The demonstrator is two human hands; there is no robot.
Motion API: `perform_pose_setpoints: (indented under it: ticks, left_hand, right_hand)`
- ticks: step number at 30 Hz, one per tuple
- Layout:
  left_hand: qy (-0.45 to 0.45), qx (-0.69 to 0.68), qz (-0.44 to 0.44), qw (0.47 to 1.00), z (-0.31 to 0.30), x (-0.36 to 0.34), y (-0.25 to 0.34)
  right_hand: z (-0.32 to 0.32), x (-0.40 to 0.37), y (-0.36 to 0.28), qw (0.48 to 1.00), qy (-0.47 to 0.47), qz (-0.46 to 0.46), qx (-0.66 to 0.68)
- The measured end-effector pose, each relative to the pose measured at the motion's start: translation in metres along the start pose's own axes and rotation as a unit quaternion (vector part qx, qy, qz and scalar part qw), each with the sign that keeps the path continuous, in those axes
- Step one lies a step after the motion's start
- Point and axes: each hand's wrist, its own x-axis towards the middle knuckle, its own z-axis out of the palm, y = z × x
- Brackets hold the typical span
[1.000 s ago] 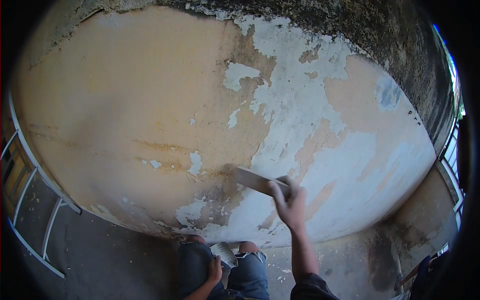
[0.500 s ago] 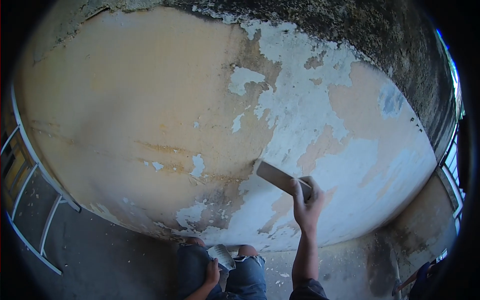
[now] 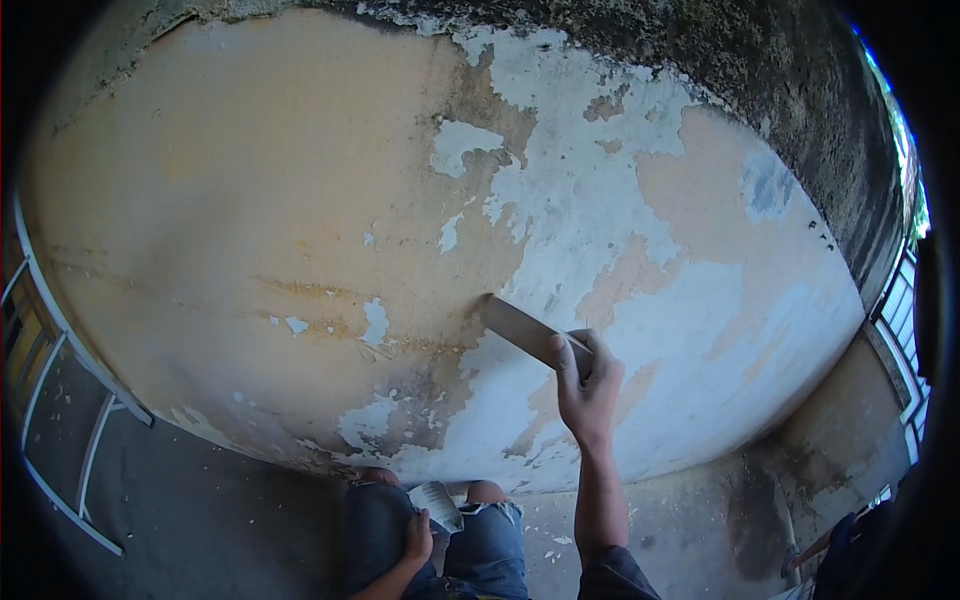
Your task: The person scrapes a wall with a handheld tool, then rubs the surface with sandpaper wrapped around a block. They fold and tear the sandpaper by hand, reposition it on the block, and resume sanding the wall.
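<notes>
My right hand point(image 3: 592, 385) grips a long, flat, rectangular scraper point(image 3: 525, 327), thumb on one side and fingers on the other. Its far end rests at or very close to the wall point(image 3: 270, 190), along the ragged border between yellow paint and a white exposed layer. Low down, over my lap, my left hand point(image 3: 418, 538) is closed around a pale, smeared flat plate point(image 3: 437, 503) that looks like a wide putty knife; its handle is hidden. Both knees, in torn jeans point(image 3: 487, 545), are near the foot of the wall.
A white metal frame point(image 3: 90, 375) stands at the left. Dark, mouldy concrete point(image 3: 740, 60) runs above the painted area. Paint flakes litter the grey floor point(image 3: 220, 510). At the lower right there is part of another person point(image 3: 850, 545), beside a low wall point(image 3: 840, 420) and a barred opening.
My right hand has slid the scraper slightly upward along the paint border. The whole view has shifted a little, so the wall appears farther left and higher. My left hand keeps its hold.
</notes>
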Motion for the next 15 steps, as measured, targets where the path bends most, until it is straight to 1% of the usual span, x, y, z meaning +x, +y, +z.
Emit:
perform_pose_setpoints:
  ticks: [1, 2, 3, 4, 5, 6, 9, 11, 12, 13, 15]
  left_hand:
    - [0.002, 0.001, 0.003, 1.000, -0.001, 0.001, -0.005]
    - [0.000, 0.024, 0.010, 1.000, -0.003, 0.000, -0.006]
    - [-0.002, 0.045, 0.019, 0.999, 0.000, 0.003, -0.003]
    - [0.021, -0.026, 0.028, 0.999, 0.005, 0.002, -0.001]
    - [0.019, -0.024, 0.029, 0.999, 0.004, 0.005, 0.002]
    - [0.016, -0.021, 0.018, 1.000, 0.001, 0.006, -0.001]
    - [0.007, 0.000, 0.010, 1.000, -0.003, 0.003, -0.011]
    - [0.005, 0.013, 0.021, 1.000, -0.002, 0.009, -0.013]
    - [0.011, -0.027, 0.019, 0.999, -0.001, 0.010, -0.013]
    - [0.014, -0.063, 0.013, 0.998, -0.001, 0.005, -0.005]
    - [0.027, -0.054, 0.001, 0.998, 0.001, -0.001, -0.001]
  right_hand:
    - [-0.005, 0.001, -0.004, 0.999, 0.023, -0.027, 0.005]
    - [-0.015, 0.001, -0.005, 0.999, 0.031, 0.010, 0.022]
    - [-0.015, 0.005, -0.002, 0.996, 0.062, -0.020, 0.062]
    - [-0.011, 0.009, -0.002, 0.998, 0.039, -0.021, 0.038]
    - [-0.005, 0.009, -0.001, 1.000, 0.018, -0.015, 0.011]
    - [0.007, 0.011, 0.002, 0.999, 0.001, -0.030, 0.020]
    - [-0.001, 0.008, -0.005, 0.999, 0.010, -0.038, 0.002]
    - [-0.012, 0.014, 0.002, 0.994, 0.081, -0.051, 0.044]
    - [-0.009, 0.019, 0.000, 0.995, 0.076, -0.054, 0.024]
    - [-0.002, 0.023, 0.002, 0.998, 0.036, -0.045, 0.026]
    - [0.002, 0.025, -0.004, 0.998, -0.058, 0.006, 0.017]
